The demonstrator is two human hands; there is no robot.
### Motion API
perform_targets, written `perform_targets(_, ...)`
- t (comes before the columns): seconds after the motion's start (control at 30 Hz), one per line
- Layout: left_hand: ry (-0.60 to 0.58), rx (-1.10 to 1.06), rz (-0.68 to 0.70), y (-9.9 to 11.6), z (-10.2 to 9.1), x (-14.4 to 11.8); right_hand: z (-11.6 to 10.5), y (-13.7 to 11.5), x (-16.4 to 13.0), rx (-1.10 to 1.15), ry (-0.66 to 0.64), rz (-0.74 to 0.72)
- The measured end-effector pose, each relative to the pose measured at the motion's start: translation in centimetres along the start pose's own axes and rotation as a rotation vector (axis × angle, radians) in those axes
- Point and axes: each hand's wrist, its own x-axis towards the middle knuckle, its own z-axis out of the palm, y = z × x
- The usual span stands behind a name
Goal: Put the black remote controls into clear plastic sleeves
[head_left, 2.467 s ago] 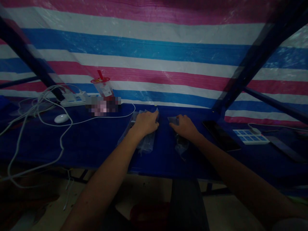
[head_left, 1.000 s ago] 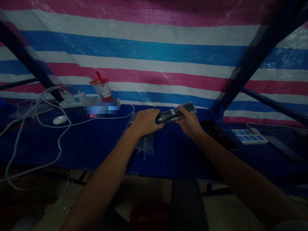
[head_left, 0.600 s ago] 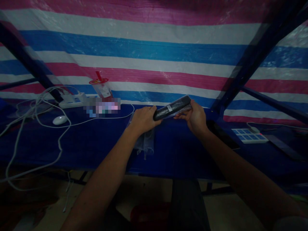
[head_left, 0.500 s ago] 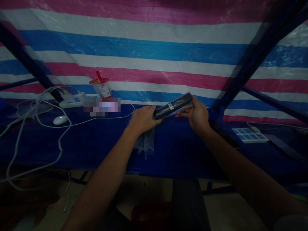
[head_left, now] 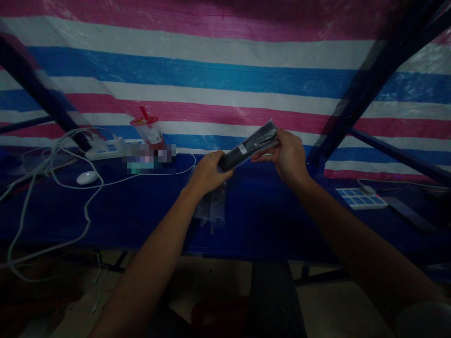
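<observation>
A long black object in a clear plastic sleeve (head_left: 248, 145) with a small white label is held tilted above the dark blue table (head_left: 141, 211). My left hand (head_left: 207, 172) grips its lower left end. Its upper right end is pinched by my right hand (head_left: 289, 155). Below my left hand a pile of clear plastic sleeves (head_left: 211, 209) lies on the table.
A white mouse (head_left: 86, 177), white cables (head_left: 52, 188) and a power strip (head_left: 104, 146) lie at the left. A cup with a red lid and straw (head_left: 150, 131) stands by the striped tarp. A blue-white keypad (head_left: 359, 199) and a dark flat device (head_left: 408, 213) lie at right.
Both hands rested on the plastic sleeves on the table. They have since lifted one bagged black object and raised it, with the right end tilting higher.
</observation>
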Motion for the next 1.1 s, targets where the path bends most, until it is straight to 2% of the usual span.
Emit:
perform_targets(0.23,0.011,-0.049,-0.054,0.3,0.0,0.0,0.3,-1.4,0.0,-0.082,0.000,-0.015)
perform_targets(0.43,0.069,-0.099,-0.100,0.5,-0.3,0.1,1.8,-3.5,0.2,-0.181,0.009,-0.085)
perform_targets(0.6,0.088,-0.125,-0.122,0.7,-0.5,0.2,2.6,-4.6,0.4,-0.225,0.039,-0.083)
perform_targets(0.77,0.100,-0.141,-0.158,0.7,-0.6,0.1,2.4,-5.0,0.8,-0.246,0.067,-0.117)
perform_targets(1.1,0.026,-0.114,-0.172,0.5,-0.4,0.0,1.9,-4.4,1.2,-0.225,0.098,-0.131)
